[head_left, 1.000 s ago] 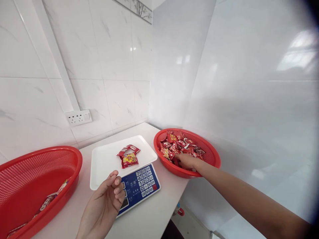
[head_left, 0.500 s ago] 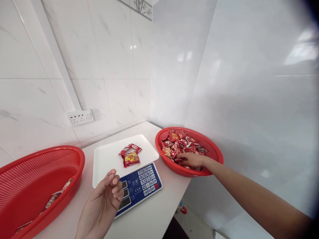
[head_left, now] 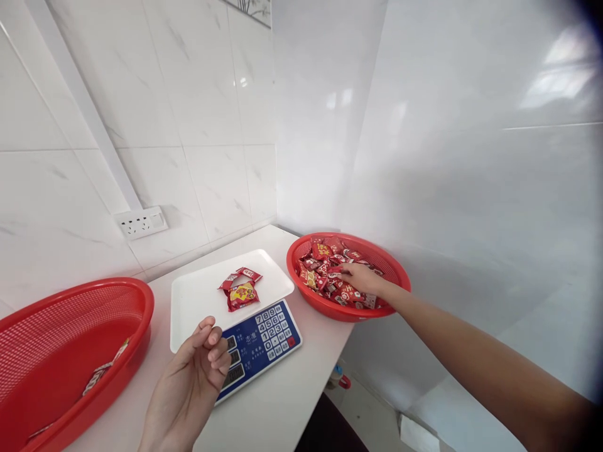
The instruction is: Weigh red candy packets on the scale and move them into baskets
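Note:
My right hand [head_left: 360, 278] reaches into the red basket [head_left: 400, 279] at the right, fingers pinched at a small red snack packet [head_left: 335, 270] on top of the heap. Many red wrapped packets [head_left: 323, 251] lie around it. My left hand [head_left: 195, 370] hovers in front of the scale, palm turned up and fingers curled in, with nothing visible in them. Behind it, the white weighing tray [head_left: 193, 295] carries two small red packets [head_left: 249, 274] and a larger red and yellow packet [head_left: 243, 295]. The blue keypad panel [head_left: 252, 342] faces me, its displays partly covered by my left hand.
Another red basket [head_left: 146, 307] stands at the left with a few packets [head_left: 98, 376] along its near side. Tiled walls meet behind the white table [head_left: 264, 402]. A power socket [head_left: 141, 223] sits on the back wall. The table's right edge drops to the floor.
My right hand has lifted slightly and shifted in the basket, a red packet now showing at its fingertips. My left hand keeps its curled pose. The view has turned a little to the right.

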Tool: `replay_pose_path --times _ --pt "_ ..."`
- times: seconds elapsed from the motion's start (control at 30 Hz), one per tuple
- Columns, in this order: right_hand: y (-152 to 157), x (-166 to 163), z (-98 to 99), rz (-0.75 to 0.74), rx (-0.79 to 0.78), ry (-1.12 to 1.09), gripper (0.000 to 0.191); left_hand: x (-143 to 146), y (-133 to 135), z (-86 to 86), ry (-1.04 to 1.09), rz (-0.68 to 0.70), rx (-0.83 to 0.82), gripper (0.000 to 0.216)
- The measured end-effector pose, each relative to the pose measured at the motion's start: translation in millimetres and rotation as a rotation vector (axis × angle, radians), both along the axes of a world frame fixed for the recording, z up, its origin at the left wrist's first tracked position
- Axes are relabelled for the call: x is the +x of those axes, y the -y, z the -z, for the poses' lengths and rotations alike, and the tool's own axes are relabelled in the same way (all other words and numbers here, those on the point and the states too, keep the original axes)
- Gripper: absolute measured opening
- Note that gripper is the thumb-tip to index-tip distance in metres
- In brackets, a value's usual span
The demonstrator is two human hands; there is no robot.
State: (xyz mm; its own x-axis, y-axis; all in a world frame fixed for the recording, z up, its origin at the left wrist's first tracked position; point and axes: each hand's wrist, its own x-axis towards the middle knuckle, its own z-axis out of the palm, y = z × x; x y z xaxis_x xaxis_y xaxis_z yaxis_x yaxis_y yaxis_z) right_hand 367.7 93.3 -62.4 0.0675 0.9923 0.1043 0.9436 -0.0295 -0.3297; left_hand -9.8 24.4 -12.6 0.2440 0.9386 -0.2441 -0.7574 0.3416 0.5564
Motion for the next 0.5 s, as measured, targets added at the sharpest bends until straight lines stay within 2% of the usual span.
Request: replay_pose_path --times 0.27,0.5 --pt "-5 4 -7.7 0.169 0.122 -0.034 0.019 -1 3 -1.0 0.007 0.013 0.022 0.017" --pt "-3 -16 -32.1 0.174 0.186 -0.096 0.025 6 2 1.6 0.001 0.069 0.01 0.015"
